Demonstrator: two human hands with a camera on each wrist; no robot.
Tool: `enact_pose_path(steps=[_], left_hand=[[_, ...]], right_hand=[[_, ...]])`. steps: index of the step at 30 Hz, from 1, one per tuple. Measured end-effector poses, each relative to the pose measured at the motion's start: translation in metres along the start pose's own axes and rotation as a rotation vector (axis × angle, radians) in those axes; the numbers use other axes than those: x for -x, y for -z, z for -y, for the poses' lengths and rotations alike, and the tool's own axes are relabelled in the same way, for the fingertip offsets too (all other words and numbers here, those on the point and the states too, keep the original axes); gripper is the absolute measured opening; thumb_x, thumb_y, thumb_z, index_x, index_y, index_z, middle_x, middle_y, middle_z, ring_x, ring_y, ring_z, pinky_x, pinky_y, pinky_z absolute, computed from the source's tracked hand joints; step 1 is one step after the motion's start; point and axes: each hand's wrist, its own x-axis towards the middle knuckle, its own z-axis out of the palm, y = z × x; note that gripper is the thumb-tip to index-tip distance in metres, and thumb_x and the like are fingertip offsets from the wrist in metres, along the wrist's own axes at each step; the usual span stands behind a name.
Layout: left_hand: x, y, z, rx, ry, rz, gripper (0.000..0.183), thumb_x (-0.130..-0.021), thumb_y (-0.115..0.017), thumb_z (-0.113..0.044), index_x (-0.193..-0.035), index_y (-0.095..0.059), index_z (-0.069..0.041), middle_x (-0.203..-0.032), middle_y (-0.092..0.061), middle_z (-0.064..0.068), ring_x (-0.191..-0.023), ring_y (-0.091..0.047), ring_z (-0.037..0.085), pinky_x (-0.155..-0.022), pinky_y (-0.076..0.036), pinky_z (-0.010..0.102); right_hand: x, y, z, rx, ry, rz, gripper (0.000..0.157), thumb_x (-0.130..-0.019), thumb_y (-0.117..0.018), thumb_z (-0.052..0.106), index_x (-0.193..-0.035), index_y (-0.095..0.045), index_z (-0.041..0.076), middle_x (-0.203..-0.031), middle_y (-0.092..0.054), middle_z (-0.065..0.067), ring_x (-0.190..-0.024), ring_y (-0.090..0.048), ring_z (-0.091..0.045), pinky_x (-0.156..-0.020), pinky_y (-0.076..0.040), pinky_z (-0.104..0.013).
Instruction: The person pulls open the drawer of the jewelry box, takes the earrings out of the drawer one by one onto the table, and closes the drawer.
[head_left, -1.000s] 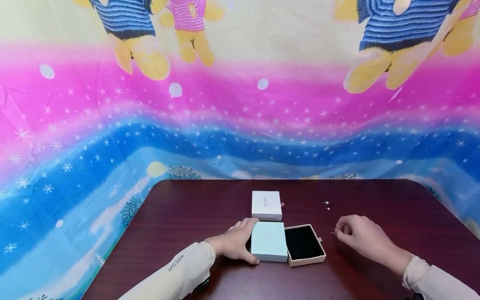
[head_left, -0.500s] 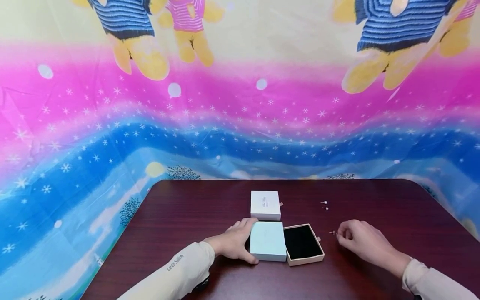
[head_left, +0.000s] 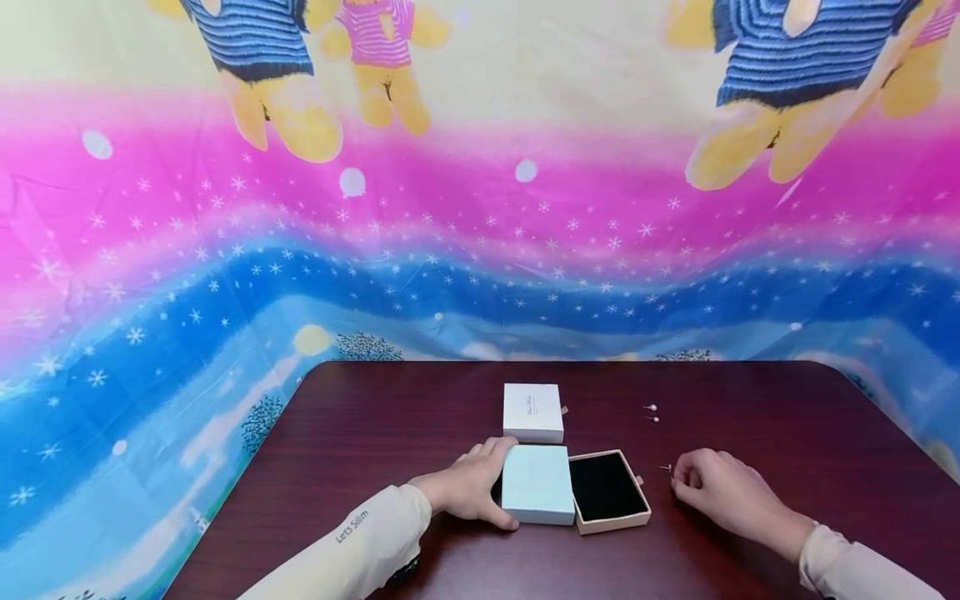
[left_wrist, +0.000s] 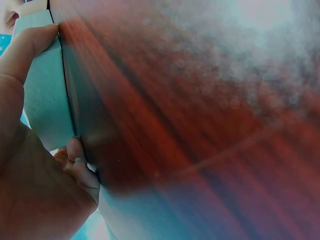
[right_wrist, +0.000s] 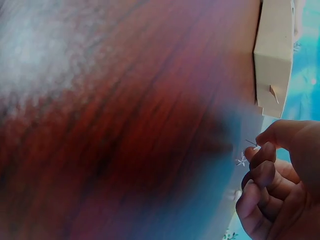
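In the head view my left hand (head_left: 468, 483) grips a pale mint box lid (head_left: 537, 485) at its left side, thumb at the front edge and fingers at the back. Against its right side stands an open tray (head_left: 610, 490) with cream walls and a black lining, turned slightly. Right of the tray, my right hand (head_left: 723, 487) has its thumb and index fingertips together at a small stud earring (head_left: 665, 467), whose thin pin (right_wrist: 251, 142) points out from them in the right wrist view. A small star-shaped piece (right_wrist: 241, 159) shows beside those fingertips. The other fingers are curled.
A white box (head_left: 532, 412) with printed lettering and a small ribbon tab stands behind the mint lid. Two pearl earrings (head_left: 653, 407) lie right of it, towards the back of the dark red table (head_left: 390, 408). A patterned cloth (head_left: 480, 233) hangs behind the table.
My right hand has shifted slightly down and towards the front, its fingertips staying close to the earring. The left hand, mint lid and tray have kept their places.
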Motion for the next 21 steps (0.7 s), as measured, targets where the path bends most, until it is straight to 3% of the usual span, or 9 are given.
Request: enact_pose_path(steps=[21], left_hand=[[-0.0017, -0.0017, 0.0024, -0.004, -0.008, -0.007, 0.106, -0.066, -0.083, -0.049, -0.147, -0.024, -0.017, -0.136, -0.043, 0.000, -0.116, -0.042, 0.014, -0.099, -0.037, 0.031]], right_hand=[[0.0003, -0.0006, -0.0032, 0.000, -0.021, 0.025, 0.015, -0.079, -0.065, 0.020, -0.069, -0.059, 0.028, -0.058, -0.051, 0.012, -0.051, -0.041, -0.002, -0.050, -0.033, -0.026]])
